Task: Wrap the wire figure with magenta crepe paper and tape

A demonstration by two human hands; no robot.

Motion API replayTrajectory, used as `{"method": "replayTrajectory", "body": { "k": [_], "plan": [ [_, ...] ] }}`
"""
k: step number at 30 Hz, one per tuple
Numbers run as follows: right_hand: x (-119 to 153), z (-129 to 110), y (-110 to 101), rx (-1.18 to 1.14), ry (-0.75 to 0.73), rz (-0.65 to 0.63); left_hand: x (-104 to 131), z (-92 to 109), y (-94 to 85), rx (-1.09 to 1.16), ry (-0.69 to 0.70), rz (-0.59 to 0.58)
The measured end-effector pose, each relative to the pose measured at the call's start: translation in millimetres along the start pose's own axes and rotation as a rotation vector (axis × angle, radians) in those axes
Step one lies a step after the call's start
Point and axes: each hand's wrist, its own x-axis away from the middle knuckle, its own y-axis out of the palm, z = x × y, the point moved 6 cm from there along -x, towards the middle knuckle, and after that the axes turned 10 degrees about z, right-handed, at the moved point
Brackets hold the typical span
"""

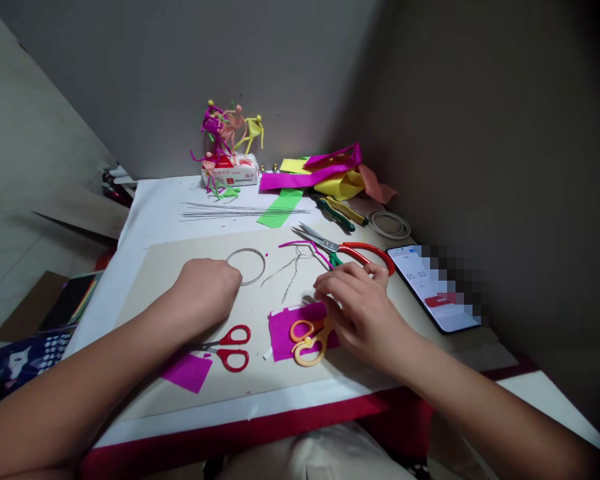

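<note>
My left hand (pixel 211 288) is closed in a fist on the board, beside a coil of thin wire (pixel 247 267); whether it holds anything is hidden. My right hand (pixel 355 307) hovers with bent fingers over the right side, near the wire figure (pixel 296 263) whose arms are wrapped in magenta. Its fingertips are close together, and I cannot make out anything between them. Below it, orange-handled scissors (pixel 310 342) lie on a magenta piece (pixel 281 333). Red-handled small scissors (pixel 234 348) lie near another magenta piece (pixel 189 371).
Large red-handled scissors (pixel 360 250), pliers (pixel 337 213) and a pale coil (pixel 390 225) lie behind my right hand. A phone (pixel 430 287) is at the right edge. Straight wires (pixel 230 213), coloured strips (pixel 310 177) and a small box (pixel 230 171) with paper figures (pixel 233 127) stand farther back.
</note>
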Motion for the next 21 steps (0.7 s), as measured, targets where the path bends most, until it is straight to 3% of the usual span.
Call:
{"method": "replayTrajectory", "body": {
  "k": [7, 12, 17, 21],
  "plan": [
    [-0.3, -1.5, 1.9, -0.047, 0.013, 0.002, 1.0, 5.9, -3.9, -0.019, 0.030, 0.020],
    [-9.3, -7.4, 3.4, -0.221, 0.104, 0.021, 7.8, 7.5, -15.8, 0.200, 0.051, 0.209],
    [-23.7, -13.6, 8.0, -0.509, 0.227, 0.152, 22.7, 15.0, -27.2, 0.594, 0.111, 0.374],
    [-24.8, -23.8, 1.1, -0.482, 0.120, 0.378, 30.8, 20.1, -30.6, 0.792, 0.110, 0.427]
  ]
}}
